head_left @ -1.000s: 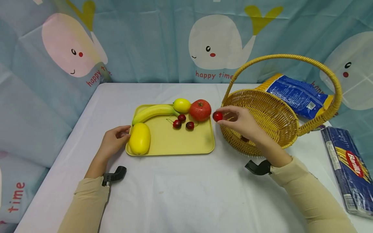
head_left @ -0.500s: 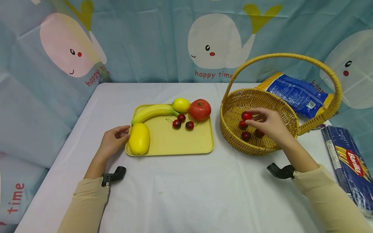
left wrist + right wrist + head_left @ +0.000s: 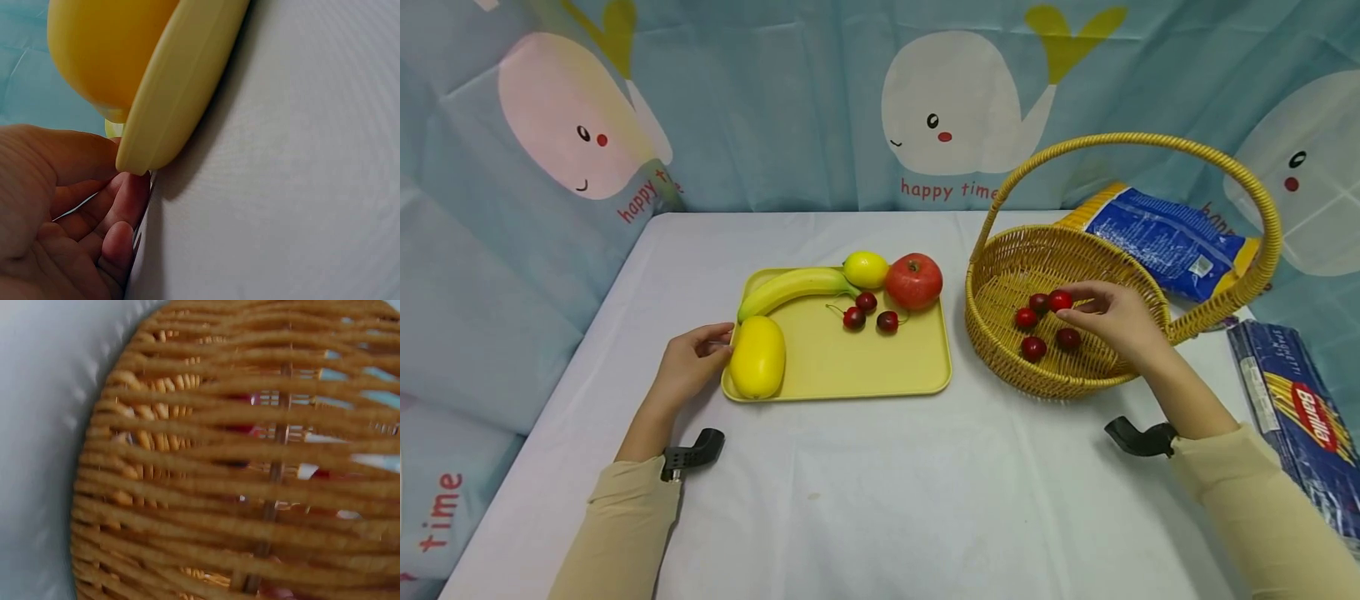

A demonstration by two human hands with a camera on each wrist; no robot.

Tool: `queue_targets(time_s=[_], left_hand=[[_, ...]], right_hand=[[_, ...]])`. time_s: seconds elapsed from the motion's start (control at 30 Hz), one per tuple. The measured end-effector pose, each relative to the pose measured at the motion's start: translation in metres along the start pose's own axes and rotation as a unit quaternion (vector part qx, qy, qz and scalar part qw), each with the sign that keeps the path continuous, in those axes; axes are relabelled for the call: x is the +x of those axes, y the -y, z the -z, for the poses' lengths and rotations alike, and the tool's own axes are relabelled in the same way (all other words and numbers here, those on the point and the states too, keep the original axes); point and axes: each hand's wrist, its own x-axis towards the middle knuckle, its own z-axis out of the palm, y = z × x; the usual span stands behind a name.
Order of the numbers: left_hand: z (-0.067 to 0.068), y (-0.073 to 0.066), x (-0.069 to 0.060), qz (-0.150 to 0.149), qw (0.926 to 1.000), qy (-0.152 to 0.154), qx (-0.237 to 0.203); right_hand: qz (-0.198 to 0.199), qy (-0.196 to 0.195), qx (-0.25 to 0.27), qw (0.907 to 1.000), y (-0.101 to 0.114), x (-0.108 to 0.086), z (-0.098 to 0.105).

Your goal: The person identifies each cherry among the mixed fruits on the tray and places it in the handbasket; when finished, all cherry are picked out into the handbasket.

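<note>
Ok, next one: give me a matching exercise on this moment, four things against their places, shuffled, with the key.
1. round red apple
2. plump oblong yellow fruit
3. blue-and-yellow plastic bag
4. brightest red round cherry

A. on the rectangular yellow tray, beside the left hand
B. held by the right hand
C. far right corner of the tray
D. behind the woven golden basket

Pairs: 1-C, 2-A, 3-D, 4-B

Head camera looks down; close wrist views share tray (image 3: 865, 367) (left), basket (image 3: 1045, 382) (right).
</note>
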Motion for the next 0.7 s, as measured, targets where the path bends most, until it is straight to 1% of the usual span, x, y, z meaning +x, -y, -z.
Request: queue_targets(time_s=[0.17,0.3,0.43,0.7], left_hand=[[0.001,-0.001,0.0,-0.001,1.0,0.0,-0.002],[0.001,-0.002,0.0,-0.003,1.0,0.0,-0.006],[0.001,-0.002,0.0,0.001,1.0,0.0,-0.002],[0.0,0.002,0.001,-0.001,1.0,-0.002,-0.002]], right_hand=[[-0.006,0.013,-0.005,0.9999,-0.004,0.005,0.002],[0.002,0.029,-0.019,0.9994,-0.009,0.01,0.003],[0.009,0.047,-0.03,0.9984,-0.011,0.014,0.001],[0.005,0.061,-0.041,0.9973,-0.011,0.015,0.0]])
